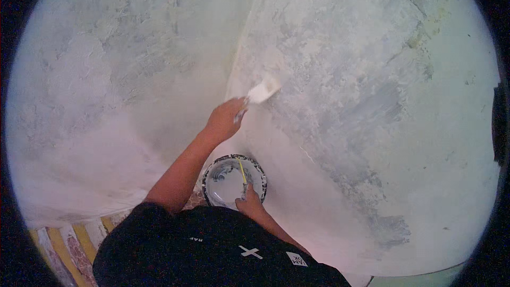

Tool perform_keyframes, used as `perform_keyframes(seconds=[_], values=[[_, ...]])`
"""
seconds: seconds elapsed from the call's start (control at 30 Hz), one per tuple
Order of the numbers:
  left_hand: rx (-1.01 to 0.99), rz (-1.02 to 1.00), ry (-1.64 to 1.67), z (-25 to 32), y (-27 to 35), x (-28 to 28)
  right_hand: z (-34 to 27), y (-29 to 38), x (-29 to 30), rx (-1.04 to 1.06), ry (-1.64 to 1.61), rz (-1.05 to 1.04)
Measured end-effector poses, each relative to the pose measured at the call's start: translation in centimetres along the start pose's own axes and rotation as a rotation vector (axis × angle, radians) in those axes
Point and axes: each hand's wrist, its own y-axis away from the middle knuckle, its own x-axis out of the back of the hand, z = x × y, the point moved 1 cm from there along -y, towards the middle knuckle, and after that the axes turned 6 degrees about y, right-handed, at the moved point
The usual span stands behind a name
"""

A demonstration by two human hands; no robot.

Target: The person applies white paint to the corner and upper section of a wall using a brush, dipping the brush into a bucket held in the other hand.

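My left hand (pixel 228 118) reaches up and grips a wide paintbrush (pixel 263 90). Its pale bristles are at the wall on the right (pixel 318 107), just right of the corner line; motion blurs the brush. Low in front of my body, my right hand (pixel 251 202) holds a bucket (pixel 264 175) by its thin yellow handle (pixel 242 171). Dark and white smears cover the bucket's rim. Inside lies whitish paint or a similar liquid, with grey streaks up the inner wall.
A second wall (pixel 99 87), patchy white and grey, meets the right wall at a corner. Cracks and stains mark the upper right. A striped yellow and reddish-brown surface (pixel 81 243) shows at lower left. Some dark object (pixel 500 123) stands at the right edge.
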Motion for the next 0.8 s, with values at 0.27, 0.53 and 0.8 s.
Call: perform_keyframes(seconds=[0.27,0.53,0.8], values=[[0.106,0.006,0.108,1.6,0.9,3.4,1.4,0.3,-0.7,-0.053,0.054,0.011],[0.090,0.022,-0.036,5.1,-4.6,7.6,-1.0,0.8,1.5,-0.076,0.030,-0.043],[0.312,-0.065,-0.083,5.7,-6.3,8.2,0.4,0.8,0.3,-0.047,0.013,-0.057]])
